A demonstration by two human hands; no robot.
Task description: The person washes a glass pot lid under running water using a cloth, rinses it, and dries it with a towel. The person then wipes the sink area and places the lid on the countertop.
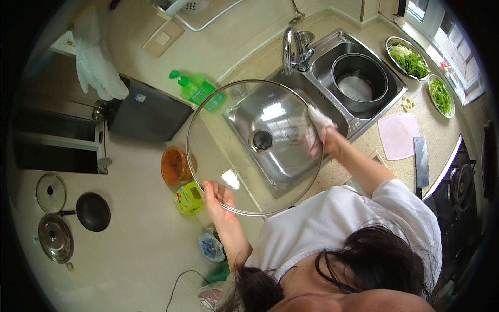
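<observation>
A large clear glass pot lid (249, 183) with a metal rim is held above the left basin of the stainless steel sink (273, 183). My left hand (218, 199) grips the rim at its lower left. At the right side of the rim, my right hand (325, 134) presses a white and pink cloth (319, 119) against the lid. The cloth hides most of those fingers. A dark round part shows near the lid's middle; whether it is the knob or the drain behind, I cannot tell. The chrome faucet (288, 50) rises behind the sink.
A dark pot (358, 87) sits in the right basin. Green dish soap (200, 91) stands left of the sink. Cut greens fill two plates (388, 48) (452, 114). A pink cutting board (397, 136), a cleaver (421, 162) and a gas stove (452, 210) are at right.
</observation>
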